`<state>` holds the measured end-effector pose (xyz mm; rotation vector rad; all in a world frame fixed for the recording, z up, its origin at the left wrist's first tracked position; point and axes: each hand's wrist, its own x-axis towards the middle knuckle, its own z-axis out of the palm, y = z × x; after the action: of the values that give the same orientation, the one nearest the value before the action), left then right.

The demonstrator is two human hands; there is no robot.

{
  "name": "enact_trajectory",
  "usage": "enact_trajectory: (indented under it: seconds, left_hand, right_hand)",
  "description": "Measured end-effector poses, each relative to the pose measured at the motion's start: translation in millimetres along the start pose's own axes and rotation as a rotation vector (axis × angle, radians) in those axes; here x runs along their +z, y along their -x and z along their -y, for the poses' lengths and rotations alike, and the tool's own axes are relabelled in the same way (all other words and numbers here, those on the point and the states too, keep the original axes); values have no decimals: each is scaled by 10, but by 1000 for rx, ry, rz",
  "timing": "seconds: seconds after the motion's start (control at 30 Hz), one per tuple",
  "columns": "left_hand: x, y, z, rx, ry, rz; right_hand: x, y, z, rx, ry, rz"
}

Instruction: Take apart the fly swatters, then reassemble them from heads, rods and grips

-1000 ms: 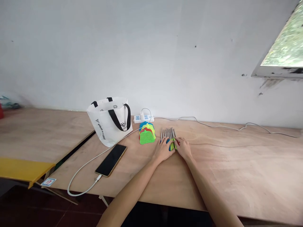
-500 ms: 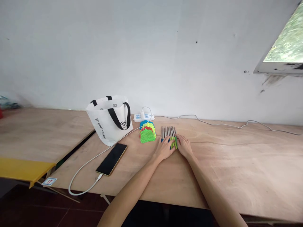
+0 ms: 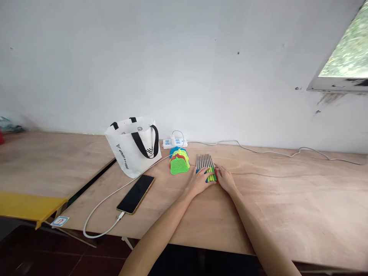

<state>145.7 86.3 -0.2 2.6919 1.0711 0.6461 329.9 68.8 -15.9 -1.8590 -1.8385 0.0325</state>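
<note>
The plywood table (image 3: pixel 287 214) carries everything, and its far edge meets the wall. At its left part stands a white bag (image 3: pixel 126 151) with black straps, the only container in sight; its top gapes, but the lower inside is hidden, so what it may hold cannot be told. Near and right of the bag lies a phone (image 3: pixel 135 194), plugged into a cable. To the right of all that, the left hand (image 3: pixel 199 181) lies with fingers spread across the left and near part of a row of metal rods (image 3: pixel 204 161), while the right hand (image 3: pixel 226 179) is at the row's right side. The rods lie flat side by side, tips to the far side, coloured handles (image 3: pixel 211 177) to the near side. Both hands seem to touch handles; whether either grasps one or merely presses, I cannot tell. This handling would seem best done with light, equal pressure from left and right, the left palm low so no rod rides over its neighbour, and the near ends nudged level together. A red handle (image 3: pixel 216 175) at the right edge, by the right fingers, probably needs the most care, as an outermost piece could roll away.
</note>
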Motion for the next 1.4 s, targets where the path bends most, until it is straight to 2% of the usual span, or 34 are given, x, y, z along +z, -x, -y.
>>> enact_trajectory:
  seconds: [0.17, 0.43, 0.63, 0.8, 0.9, 1.23, 1.4]
  left_hand:
    - [-86, -26, 37, 22, -9, -18]
    - [-78, -67, 144, 52, -11, -34]
    - [-191, 0, 421, 122, 161, 23]
    - [-369, 152, 600, 62, 243, 124]
    - [-414, 204, 637, 26, 245, 123]
    - [-197, 120, 514, 75, 125, -41]
    - [-134, 112, 550, 127, 163, -48]
  right_hand:
    - [-6, 45, 33, 95, 74, -14]
    - [-20, -20, 142, 55, 70, 28]
    - [-58, 13, 51, 19, 0, 19]
    - [-80, 65, -7, -40, -2, 27]
    - [-94, 77, -21, -52, 18, 21]
    - [-88, 80, 36, -62, 55, 45]
    - [-119, 100, 58, -47, 71, 62]
